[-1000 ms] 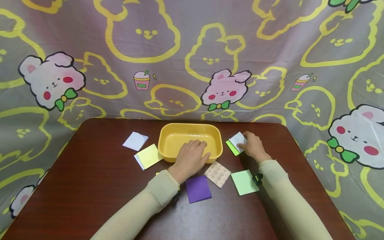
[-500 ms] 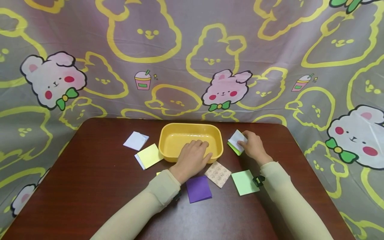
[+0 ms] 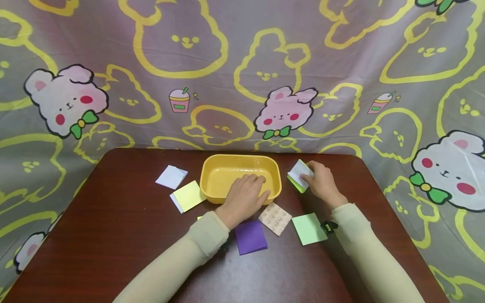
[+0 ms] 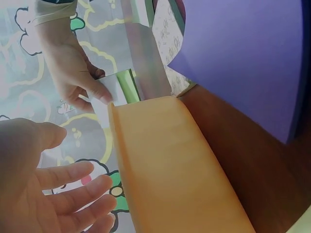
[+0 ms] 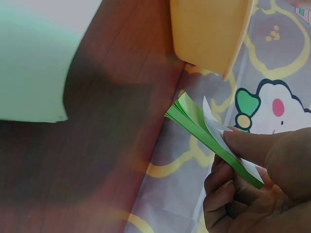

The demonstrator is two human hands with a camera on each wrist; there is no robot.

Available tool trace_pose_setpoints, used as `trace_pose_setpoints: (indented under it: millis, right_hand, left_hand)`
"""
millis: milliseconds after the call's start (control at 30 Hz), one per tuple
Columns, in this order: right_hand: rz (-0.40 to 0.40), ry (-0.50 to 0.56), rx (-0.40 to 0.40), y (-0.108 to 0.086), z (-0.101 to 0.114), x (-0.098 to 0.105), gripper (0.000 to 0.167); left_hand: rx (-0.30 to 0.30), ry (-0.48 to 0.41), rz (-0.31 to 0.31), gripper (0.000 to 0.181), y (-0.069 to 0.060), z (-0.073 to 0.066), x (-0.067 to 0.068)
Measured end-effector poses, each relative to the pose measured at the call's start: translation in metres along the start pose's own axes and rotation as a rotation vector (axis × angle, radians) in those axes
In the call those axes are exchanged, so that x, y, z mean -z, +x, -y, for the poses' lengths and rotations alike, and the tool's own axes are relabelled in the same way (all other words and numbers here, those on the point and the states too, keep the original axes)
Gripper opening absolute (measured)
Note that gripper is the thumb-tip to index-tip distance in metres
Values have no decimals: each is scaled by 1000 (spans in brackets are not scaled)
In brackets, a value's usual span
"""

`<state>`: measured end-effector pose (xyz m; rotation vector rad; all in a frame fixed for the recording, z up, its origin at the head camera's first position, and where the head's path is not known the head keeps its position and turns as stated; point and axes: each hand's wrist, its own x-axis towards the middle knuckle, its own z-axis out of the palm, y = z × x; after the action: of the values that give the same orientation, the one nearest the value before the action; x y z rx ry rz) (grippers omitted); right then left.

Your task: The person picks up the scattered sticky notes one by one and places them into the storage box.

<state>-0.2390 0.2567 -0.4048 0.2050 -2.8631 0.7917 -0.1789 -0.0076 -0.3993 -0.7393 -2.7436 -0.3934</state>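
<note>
The right hand (image 3: 321, 181) pinches a folded white and green paper stack (image 3: 300, 173) at the tray's right; in the right wrist view the thumb lies on the white sheet and the green layers (image 5: 194, 121) fan apart at one end. The left hand (image 3: 244, 195) hovers over the near side of the yellow tray (image 3: 278, 181), fingers relaxed and holding nothing; the left wrist view shows this hand (image 4: 73, 194) with fingers spread beside the tray wall (image 4: 170, 165). No paper shows inside the tray.
Left of the tray are a white paper (image 3: 171, 176) and a yellow one (image 3: 188, 196). Nearer lie a purple square (image 3: 251, 238), a patterned square (image 3: 275, 219) and a light green square (image 3: 309, 229). A patterned curtain (image 3: 227, 84) hangs behind the table (image 3: 94, 219).
The right hand has tilted the white and green stack and shifted it slightly; more green shows along its edges. The left hand has barely moved.
</note>
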Motion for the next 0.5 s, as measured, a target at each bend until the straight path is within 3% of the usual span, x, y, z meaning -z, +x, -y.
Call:
trace_pose_setpoints:
  millis: [500]
  right_hand:
    - [-18, 5, 22, -2, 20, 11, 33]
  left_hand:
    - [-20, 7, -71, 37, 1, 2, 2]
